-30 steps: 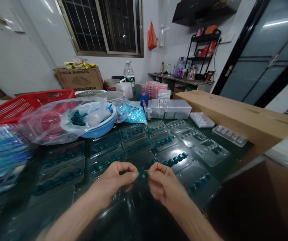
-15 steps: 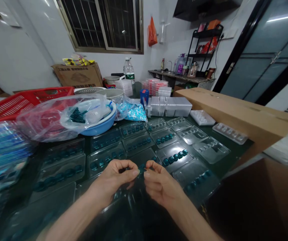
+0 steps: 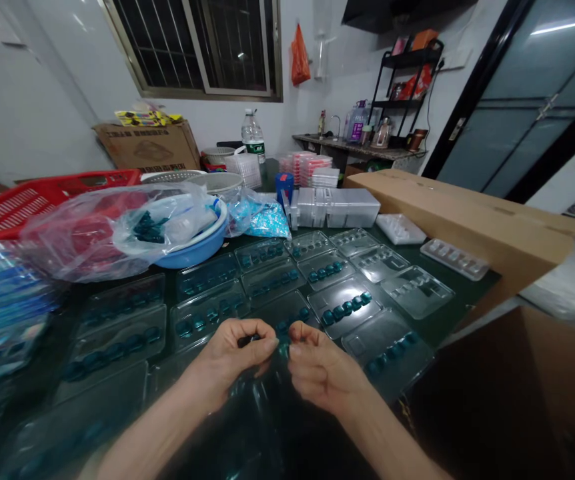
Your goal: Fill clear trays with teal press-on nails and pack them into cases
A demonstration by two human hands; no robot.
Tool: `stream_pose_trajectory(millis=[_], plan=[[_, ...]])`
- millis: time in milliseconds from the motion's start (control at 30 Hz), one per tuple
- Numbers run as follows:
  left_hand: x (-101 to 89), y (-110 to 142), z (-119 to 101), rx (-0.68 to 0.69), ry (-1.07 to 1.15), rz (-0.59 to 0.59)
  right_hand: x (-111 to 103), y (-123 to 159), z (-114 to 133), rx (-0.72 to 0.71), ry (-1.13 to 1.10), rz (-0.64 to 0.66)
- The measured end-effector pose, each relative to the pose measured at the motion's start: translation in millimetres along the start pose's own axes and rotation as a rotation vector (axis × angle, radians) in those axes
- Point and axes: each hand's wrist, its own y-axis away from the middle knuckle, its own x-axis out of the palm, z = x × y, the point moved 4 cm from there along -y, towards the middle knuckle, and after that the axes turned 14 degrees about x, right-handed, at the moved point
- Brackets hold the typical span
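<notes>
My left hand [image 3: 230,353] and my right hand [image 3: 320,368] are close together low in the middle of the view, with the fingertips of each pinched. A small dark teal piece [image 3: 246,341] shows under my left fingers. Between my hands sits another teal piece [image 3: 283,349], touching my right fingertips, though the fingers hide most of it. Under and around my hands lie several clear plastic blister trays [image 3: 345,308], each holding a row of glossy teal oval pieces. No other person's hands are in view.
A blue basin [image 3: 192,250] in a plastic bag stands beyond the trays, next to a red basket [image 3: 27,213] and a bag of glittery blue pieces [image 3: 257,217]. Stacked clear boxes [image 3: 330,207] stand behind. A long cardboard box [image 3: 467,227] runs along the right.
My right hand has shifted slightly left toward my left hand, and the fingers of both have tightened a little. The whole view has drifted slightly up and to the left.
</notes>
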Motion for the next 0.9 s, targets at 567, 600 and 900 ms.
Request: stream_pose_trajectory(millis=[567,600,900], plan=[[13.0,-5.7,30.9,-0.258,0.454,-0.105,2.3,26.7,32.9,-0.531,1.055,-0.568],[13.2,-5.5,33.9,-0.272,0.473,-0.116,0.5,25.2,32.5,-0.507,1.027,-0.56],[15.3,-22.2,46.8,-0.276,0.67,-0.235,-18.6,6.1,70.0,-0.465,1.088,-0.553]])
